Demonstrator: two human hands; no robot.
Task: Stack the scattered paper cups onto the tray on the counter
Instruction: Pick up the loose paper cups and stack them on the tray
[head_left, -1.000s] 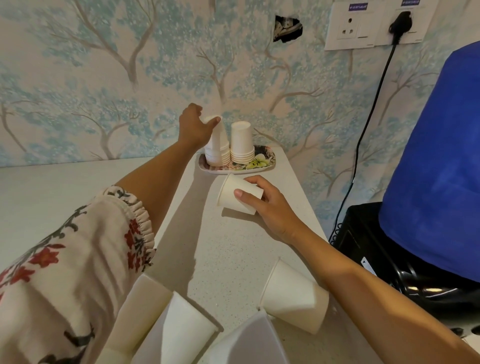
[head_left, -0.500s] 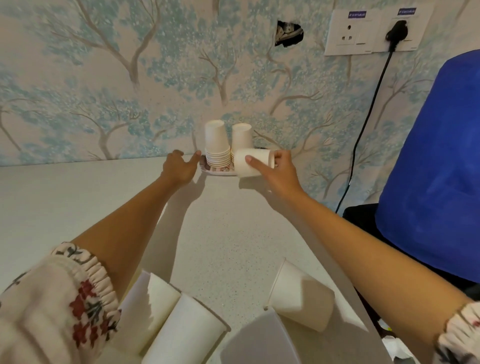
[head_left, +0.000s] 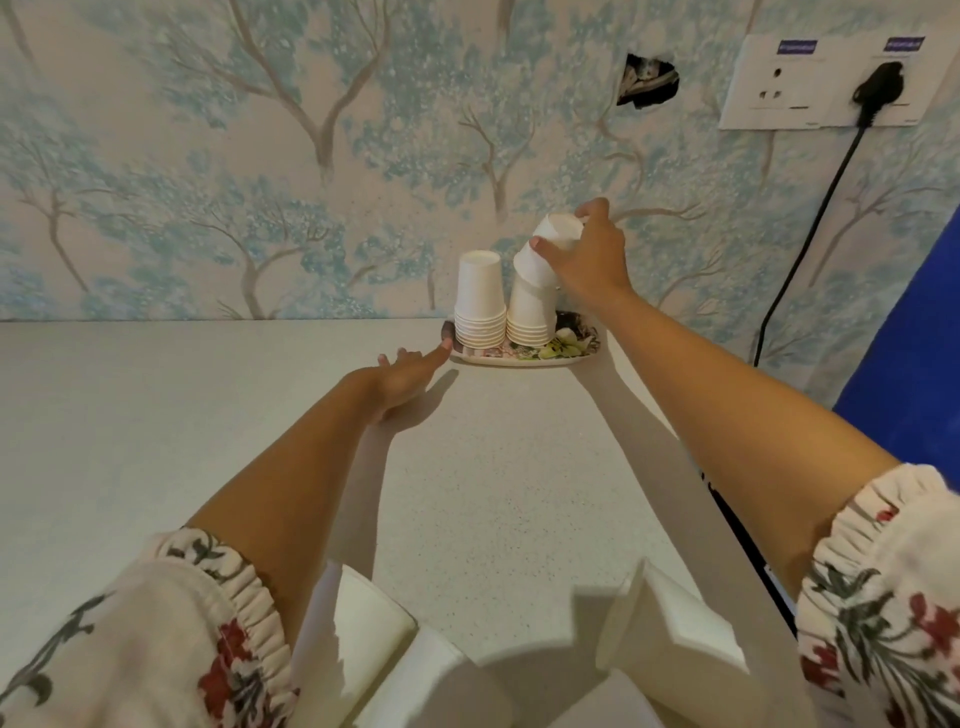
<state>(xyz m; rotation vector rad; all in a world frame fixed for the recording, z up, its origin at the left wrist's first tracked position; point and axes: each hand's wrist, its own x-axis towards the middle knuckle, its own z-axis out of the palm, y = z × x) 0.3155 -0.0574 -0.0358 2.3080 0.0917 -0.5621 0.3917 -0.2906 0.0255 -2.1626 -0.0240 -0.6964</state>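
A floral tray (head_left: 569, 349) sits at the back of the counter against the wall. Two stacks of upside-down white paper cups stand on it, a left stack (head_left: 480, 301) and a right stack (head_left: 530, 314). My right hand (head_left: 592, 257) grips a white paper cup (head_left: 551, 249), tilted, mouth down, over the top of the right stack. My left hand (head_left: 410, 370) lies with fingers straight on the counter, its fingertips at the tray's left edge. Several loose cups lie on their sides near me: one (head_left: 670, 626) at the right, others (head_left: 374, 629) at the left.
The wallpapered wall rises directly behind the tray. A black power cord (head_left: 810, 228) hangs from a wall socket (head_left: 826, 83) at the right. A blue object (head_left: 914, 343) stands beyond the counter's right edge.
My right hand has lifted the cup from in front of the tray up over the right stack and turned it mouth down. My left hand has stayed at the tray's left edge.
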